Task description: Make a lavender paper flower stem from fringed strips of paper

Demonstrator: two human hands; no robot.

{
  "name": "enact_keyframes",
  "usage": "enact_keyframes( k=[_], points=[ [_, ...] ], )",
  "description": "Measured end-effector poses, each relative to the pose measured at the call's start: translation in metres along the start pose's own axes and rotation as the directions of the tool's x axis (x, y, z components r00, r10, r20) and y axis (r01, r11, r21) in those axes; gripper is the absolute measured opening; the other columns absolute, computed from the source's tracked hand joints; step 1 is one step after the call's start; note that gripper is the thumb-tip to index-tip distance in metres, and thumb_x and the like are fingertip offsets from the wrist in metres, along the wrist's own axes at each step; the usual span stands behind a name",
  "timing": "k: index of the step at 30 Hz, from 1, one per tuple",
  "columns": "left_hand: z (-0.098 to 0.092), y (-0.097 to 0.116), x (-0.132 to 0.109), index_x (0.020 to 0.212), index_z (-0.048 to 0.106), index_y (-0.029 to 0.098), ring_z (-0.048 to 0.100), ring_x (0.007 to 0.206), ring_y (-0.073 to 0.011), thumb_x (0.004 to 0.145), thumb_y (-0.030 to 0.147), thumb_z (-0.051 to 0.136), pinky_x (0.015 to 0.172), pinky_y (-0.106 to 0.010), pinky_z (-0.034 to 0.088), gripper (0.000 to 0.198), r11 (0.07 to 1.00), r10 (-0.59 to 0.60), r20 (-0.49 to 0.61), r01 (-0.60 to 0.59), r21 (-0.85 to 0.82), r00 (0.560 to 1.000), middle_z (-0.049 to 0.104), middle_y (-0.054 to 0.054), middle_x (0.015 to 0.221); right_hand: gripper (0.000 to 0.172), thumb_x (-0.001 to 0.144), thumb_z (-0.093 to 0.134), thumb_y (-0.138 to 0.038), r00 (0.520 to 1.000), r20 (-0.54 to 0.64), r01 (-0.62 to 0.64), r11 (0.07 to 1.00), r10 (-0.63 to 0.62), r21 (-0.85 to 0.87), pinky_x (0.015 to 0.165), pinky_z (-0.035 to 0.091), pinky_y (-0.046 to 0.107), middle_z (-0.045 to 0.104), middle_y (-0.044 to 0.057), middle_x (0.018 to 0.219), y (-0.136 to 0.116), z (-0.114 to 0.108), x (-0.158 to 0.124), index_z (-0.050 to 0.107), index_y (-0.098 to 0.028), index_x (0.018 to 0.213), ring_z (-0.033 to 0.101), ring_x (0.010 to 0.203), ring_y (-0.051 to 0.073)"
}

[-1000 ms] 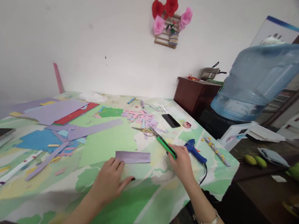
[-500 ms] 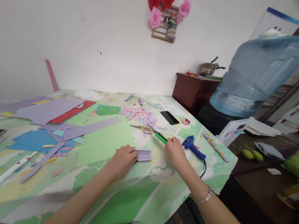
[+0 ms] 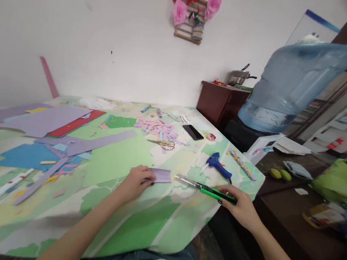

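My right hand (image 3: 238, 201) is closed around the handle of a green and black utility knife (image 3: 213, 192). Its long blade is out and points left, toward a small folded piece of purple paper (image 3: 162, 175). The fingers of my left hand (image 3: 138, 180) pinch the left end of that paper at the table. A light green sheet (image 3: 112, 157) lies just beyond my left hand. Gold-handled scissors (image 3: 166, 145) rest farther back, beside a heap of pink and purple paper scraps (image 3: 158, 129). A blue glue gun (image 3: 219, 165) lies beyond the knife.
Purple sheets (image 3: 51, 120), a red sheet (image 3: 75, 125) and blue paper (image 3: 25, 156) spread over the left side. A phone (image 3: 193, 132) and a decorated stick (image 3: 242, 165) lie to the right. A large water bottle (image 3: 291, 88) stands beyond the table's right edge.
My right hand has lifted the utility knife from beside the scissors and brought it right and nearer, its blade now in view. My left hand stays at the purple paper.
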State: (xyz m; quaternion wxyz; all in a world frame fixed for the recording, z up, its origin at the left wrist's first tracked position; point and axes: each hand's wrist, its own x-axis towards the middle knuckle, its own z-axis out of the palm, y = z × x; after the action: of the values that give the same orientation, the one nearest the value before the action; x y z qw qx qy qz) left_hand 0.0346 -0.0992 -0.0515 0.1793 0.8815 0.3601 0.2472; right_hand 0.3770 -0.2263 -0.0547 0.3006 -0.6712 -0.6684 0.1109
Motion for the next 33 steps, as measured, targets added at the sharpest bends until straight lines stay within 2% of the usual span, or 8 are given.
enact_keyframes(
  k=[3,8,14,17,20,23,33],
  points=[
    [0.0,0.0,-0.002,0.079,0.067,0.02,0.056,0.08,-0.0179,0.08,0.017,0.049,0.075,-0.032,0.043,0.018,0.999,-0.017,-0.03,0.016,-0.03,0.999,0.064,-0.005,0.082,0.019,0.073,0.057,-0.023,0.999,-0.006,0.053,0.999,-0.053,-0.006,0.073,0.046,0.031,0.065,0.005,0.088,-0.004,0.008,0.003,0.064,-0.019,0.09,0.059,0.082,0.02],
    [0.002,-0.003,-0.005,0.081,0.069,0.02,0.056,0.081,-0.0176,0.08,0.018,0.053,0.075,-0.031,0.044,0.016,0.997,-0.049,-0.048,0.046,-0.056,0.998,0.064,-0.005,0.084,0.018,0.073,0.058,-0.023,0.997,0.037,0.074,0.997,-0.074,-0.001,0.07,0.046,0.03,0.064,0.005,0.084,-0.01,0.013,0.016,0.065,-0.019,0.089,0.059,0.079,0.019],
    [0.008,-0.012,-0.008,0.082,0.071,0.021,0.056,0.08,-0.017,0.079,0.021,0.056,0.074,-0.029,0.044,0.014,1.0,-0.021,-0.108,0.019,-0.016,0.994,0.063,-0.005,0.083,0.018,0.072,0.06,-0.02,0.987,0.112,0.113,0.993,-0.114,0.016,0.073,0.045,0.029,0.064,0.005,0.088,-0.015,0.004,0.024,0.066,-0.019,0.088,0.059,0.081,0.018],
    [0.012,-0.017,-0.008,0.089,0.071,0.021,0.055,0.079,-0.0163,0.081,0.022,0.056,0.072,-0.028,0.043,0.018,0.999,0.031,-0.129,-0.029,0.017,0.991,0.061,-0.005,0.083,0.019,0.072,0.06,-0.019,0.982,0.133,0.135,0.991,-0.133,-0.006,0.073,0.045,0.029,0.064,0.005,0.088,-0.018,-0.001,0.026,0.066,-0.02,0.089,0.059,0.08,0.018],
    [0.013,-0.019,-0.008,0.1,0.069,0.025,0.053,0.075,-0.0147,0.085,0.02,0.05,0.07,-0.028,0.041,0.025,0.99,0.139,-0.095,-0.136,0.034,0.986,0.059,-0.005,0.082,0.02,0.072,0.06,-0.018,0.975,0.16,0.156,0.988,-0.156,0.013,0.073,0.045,0.03,0.064,0.005,0.089,-0.018,-0.001,0.025,0.066,-0.02,0.091,0.059,0.082,0.019],
    [0.013,-0.018,-0.007,0.102,0.068,0.028,0.051,0.075,-0.0153,0.087,0.02,0.047,0.07,-0.03,0.039,0.027,0.977,0.207,-0.037,-0.204,0.067,0.978,0.056,-0.006,0.081,0.019,0.073,0.06,-0.018,0.969,0.174,0.168,0.985,-0.173,0.046,0.073,0.045,0.03,0.063,0.006,0.09,-0.016,0.001,0.022,0.065,-0.019,0.091,0.059,0.083,0.019],
    [0.007,-0.012,-0.007,0.1,0.07,0.026,0.046,0.081,-0.0181,0.083,0.009,0.045,0.073,-0.032,0.038,0.035,0.994,0.104,0.05,-0.105,0.028,0.993,0.05,-0.008,0.087,0.017,0.073,0.06,-0.019,0.974,0.157,0.165,0.986,-0.165,0.013,0.071,0.045,0.03,0.063,0.005,0.087,-0.016,-0.002,0.019,0.066,-0.02,0.088,0.06,0.08,0.019]
  ],
)
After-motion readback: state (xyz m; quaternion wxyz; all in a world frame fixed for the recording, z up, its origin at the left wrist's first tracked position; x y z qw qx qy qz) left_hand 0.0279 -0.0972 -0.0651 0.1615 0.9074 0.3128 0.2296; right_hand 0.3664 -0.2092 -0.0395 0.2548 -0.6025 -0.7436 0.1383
